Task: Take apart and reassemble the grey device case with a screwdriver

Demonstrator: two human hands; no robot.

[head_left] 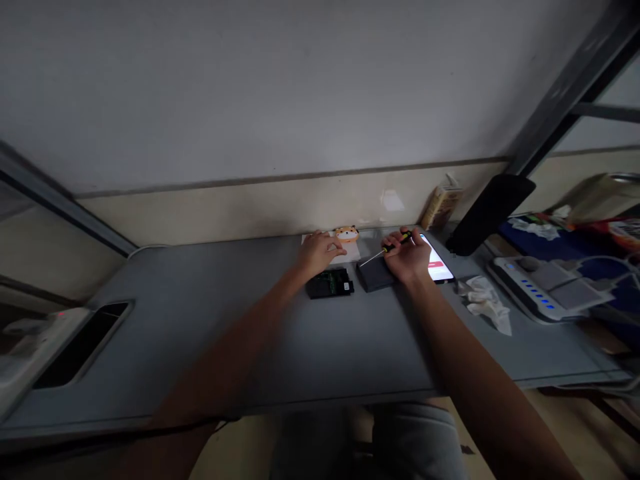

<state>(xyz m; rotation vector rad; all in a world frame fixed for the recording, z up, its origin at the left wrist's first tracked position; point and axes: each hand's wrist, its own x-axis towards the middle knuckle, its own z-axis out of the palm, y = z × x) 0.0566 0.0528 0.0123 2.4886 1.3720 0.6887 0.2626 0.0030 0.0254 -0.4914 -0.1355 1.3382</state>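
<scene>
While the right hand (407,257) clamps a yellow-and-black screwdriver (397,242), its thin shaft angling left above a dark grey case (373,277), the left hand (320,253) lies open on a white card (353,252), just beside a small orange cartoon-faced figure (347,233). A black electronic unit (330,283) with a green circuit board showing sits just below the left hand, and a lit smartphone (440,261) lies just past the right hand on the grey desk (200,347).
</scene>
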